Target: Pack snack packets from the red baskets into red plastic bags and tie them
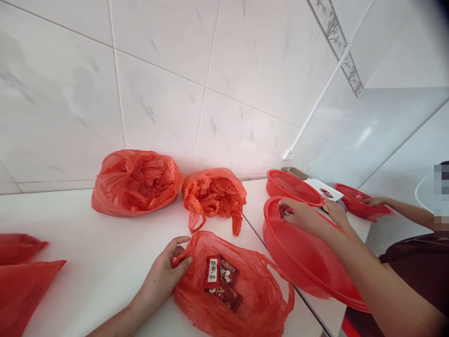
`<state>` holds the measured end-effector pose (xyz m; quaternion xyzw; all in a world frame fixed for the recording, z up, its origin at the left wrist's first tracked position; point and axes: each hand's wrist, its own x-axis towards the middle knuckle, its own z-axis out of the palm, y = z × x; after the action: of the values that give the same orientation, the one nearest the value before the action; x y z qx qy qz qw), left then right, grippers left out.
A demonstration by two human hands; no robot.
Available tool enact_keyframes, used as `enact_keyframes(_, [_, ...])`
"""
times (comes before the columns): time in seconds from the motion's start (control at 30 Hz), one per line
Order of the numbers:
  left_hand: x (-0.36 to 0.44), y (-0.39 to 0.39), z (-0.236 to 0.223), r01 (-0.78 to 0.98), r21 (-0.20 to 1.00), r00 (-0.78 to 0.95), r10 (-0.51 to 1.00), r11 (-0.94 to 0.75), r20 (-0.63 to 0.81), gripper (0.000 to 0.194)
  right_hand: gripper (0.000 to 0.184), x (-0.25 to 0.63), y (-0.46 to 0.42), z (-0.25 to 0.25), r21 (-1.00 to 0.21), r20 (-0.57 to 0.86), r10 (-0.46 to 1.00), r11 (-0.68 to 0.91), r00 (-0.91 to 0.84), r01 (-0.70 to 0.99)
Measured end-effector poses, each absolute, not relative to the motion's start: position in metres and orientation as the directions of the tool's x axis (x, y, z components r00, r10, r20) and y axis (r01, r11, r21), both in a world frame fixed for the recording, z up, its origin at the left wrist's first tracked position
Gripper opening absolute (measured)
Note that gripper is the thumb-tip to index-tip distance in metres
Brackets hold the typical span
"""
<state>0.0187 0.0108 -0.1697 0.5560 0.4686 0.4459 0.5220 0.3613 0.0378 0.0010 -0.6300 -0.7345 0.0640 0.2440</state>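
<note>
Red bag (261,285), one, in left grip (164,271); three baskets (298,260).

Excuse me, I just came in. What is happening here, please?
The left hand grips the edge of an open red bag with small wrapped packets inside. The right hand, apparently holding another packet, is at the nearest red basket. Another person's hand is at the far-right basket.

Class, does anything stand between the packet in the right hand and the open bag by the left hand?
Yes: the nearest red basket's left wall lies between the packet in the right hand and the open bag, whose handle loop hangs on that side. The left hand grips the bag's edge; nothing visible covers its mouth.
</note>
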Motion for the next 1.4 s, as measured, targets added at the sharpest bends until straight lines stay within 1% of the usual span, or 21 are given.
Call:
enact_keyframes(0.03, [0.019,0.011,-0.17,0.056,0.998,0.17,0.985,-0.024,0.014,0.043,0.006,0.353,0.034,0.004,-0.385,0.249,0.961,0.215,-0.123,0.898])
enact_keyframes(0.17, [0.019,0.009,-0.169,0.058,0.997,0.161,0.986,-0.044,0.034,0.041,0.019,0.304,0.006,0.011,-0.364,0.181,0.925,0.378,-0.334,0.851])
enact_keyframes(0.27, [0.019,0.008,-0.167,0.063,0.997,0.143,0.989,-0.055,0.045,0.041,0.02,0.269,-0.01,-0.002,-0.289,0.035,0.852,0.509,-0.522,0.811])
enact_keyframes(0.33, [0.02,0.008,-0.167,0.06,0.996,0.141,0.988,-0.071,0.062,0.041,0.019,0.258,-0.013,-0.014,-0.226,-0.088,0.806,0.557,-0.586,0.799])
enact_keyframes(0.37, [0.02,0.008,-0.167,0.058,0.995,0.141,0.987,-0.081,0.072,0.041,0.025,0.257,-0.013,-0.019,-0.204,-0.128,0.799,0.559,-0.588,0.804])
enact_keyframes(0.47, [0.019,0.009,-0.168,0.054,0.994,0.133,0.987,-0.099,0.091,0.041,0.045,0.265,-0.018,-0.023,-0.166,-0.078,0.867,0.475,-0.491,0.864])
enact_keyframes(0.53, [0.018,0.008,-0.168,0.052,0.993,0.13,0.987,-0.105,0.097,0.04,0.039,0.274,-0.028,-0.023,-0.105,0.018,0.938,0.347,-0.348,0.932])
enact_keyframes(0.6, [0.018,0.007,-0.166,0.046,0.993,0.127,0.986,-0.112,0.105,0.038,0.031,0.283,-0.042,-0.027,0.027,0.071,0.98,0.187,-0.189,0.982])
enact_keyframes(0.7, [0.018,0.003,-0.164,0.031,0.991,0.108,0.986,-0.128,0.124,0.036,0.044,0.293,-0.068,-0.047,0.234,0.069,0.998,-0.013,-0.003,0.972])
enact_keyframes(0.77, [0.018,0.002,-0.161,0.014,0.989,0.089,0.985,-0.147,0.145,0.03,0.046,0.299,-0.083,-0.068,0.27,0.056,0.996,-0.077,0.064,0.96])
enact_keyframes(0.83, [0.015,0.004,-0.156,-0.002,0.985,0.07,0.983,-0.171,0.17,0.018,0.036,0.305,-0.091,-0.087,0.199,0.051,0.994,-0.1,0.092,0.975])
enact_keyframes(0.87, [0.013,0.006,-0.152,-0.009,0.983,0.062,0.981,-0.183,0.183,0.014,0.031,0.307,-0.092,-0.093,0.108,0.039,0.994,-0.105,0.102,0.989])
enact_keyframes(0.93, [0.007,0.013,-0.138,-0.028,0.978,0.044,0.978,-0.205,0.206,0.018,0.027,0.312,-0.09,-0.096,-0.218,-0.023,0.993,-0.12,0.117,0.969])
enact_keyframes(0.97, [0.003,0.018,-0.128,-0.044,0.975,0.035,0.975,-0.216,0.218,0.021,0.027,0.314,-0.088,-0.091,-0.423,-0.052,0.99,-0.138,0.128,0.896])
enact_keyframes(1.03, [-0.004,0.026,-0.104,-0.098,0.964,0.004,0.968,-0.248,0.25,0.026,0.03,0.317,-0.081,-0.073,-0.776,-0.036,0.982,-0.146,0.188,0.614])
enact_keyframes(1.07, [-0.007,0.028,-0.09,-0.133,0.954,-0.02,0.963,-0.27,0.27,0.026,0.031,0.318,-0.077,-0.061,-0.887,0.005,0.972,-0.105,0.236,0.45])
enact_keyframes(1.1, [-0.01,0.03,-0.077,-0.168,0.94,-0.05,0.955,-0.297,0.293,0.027,0.031,0.319,-0.073,-0.048,-0.951,0.06,0.955,-0.034,0.291,0.306])
enact_keyframes(1.17, [-0.013,0.03,-0.052,-0.222,0.909,-0.111,0.935,-0.354,0.337,0.027,0.028,0.315,-0.065,-0.026,-0.986,0.163,0.916,0.135,0.366,0.1])
enact_keyframes(1.23, [-0.014,0.025,-0.034,-0.24,0.886,-0.15,0.917,-0.396,0.369,0.026,0.022,0.305,-0.058,-0.013,-0.968,0.224,0.898,0.251,0.38,-0.021])
enact_keyframes(1.33, [-0.014,0.014,-0.02,-0.21,0.876,-0.193,0.896,-0.435,0.399,0.024,0.016,0.282,-0.046,-0.008,-0.938,0.244,0.91,0.309,0.336,-0.157])
enact_keyframes(1.4, [-0.014,0.006,-0.016,-0.19,0.875,-0.191,0.891,-0.445,0.412,0.026,0.015,0.267,-0.037,-0.009,-0.917,0.214,0.942,0.285,0.259,-0.279])
